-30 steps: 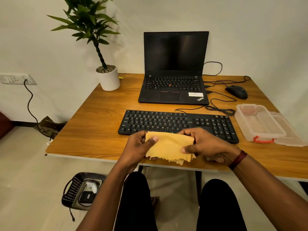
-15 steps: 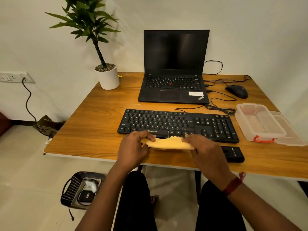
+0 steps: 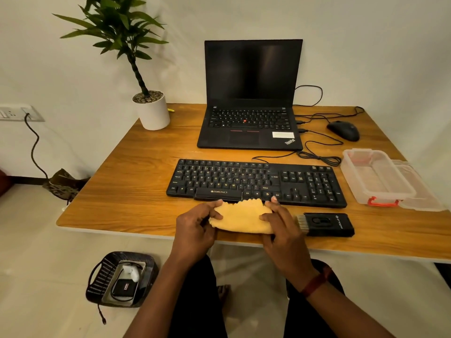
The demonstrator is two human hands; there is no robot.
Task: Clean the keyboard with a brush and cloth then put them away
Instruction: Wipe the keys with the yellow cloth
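Observation:
A folded yellow cloth (image 3: 241, 219) lies between my two hands just in front of the black keyboard (image 3: 256, 182), near the table's front edge. My left hand (image 3: 195, 228) pinches its left end and my right hand (image 3: 283, 230) pinches its right end. The black brush (image 3: 325, 224), bristles pointing left, lies flat on the table right of my right hand, in front of the keyboard's number pad.
A clear plastic box (image 3: 377, 178) with a red clip stands at the right, its lid (image 3: 422, 191) beside it. A laptop (image 3: 251, 98), a mouse (image 3: 344, 130) with cables and a potted plant (image 3: 151, 111) stand behind. A basket (image 3: 119, 280) sits on the floor.
The cloth was held up spread out; both hands have folded it and lowered it to the table in front of the keyboard. The brush has come into view.

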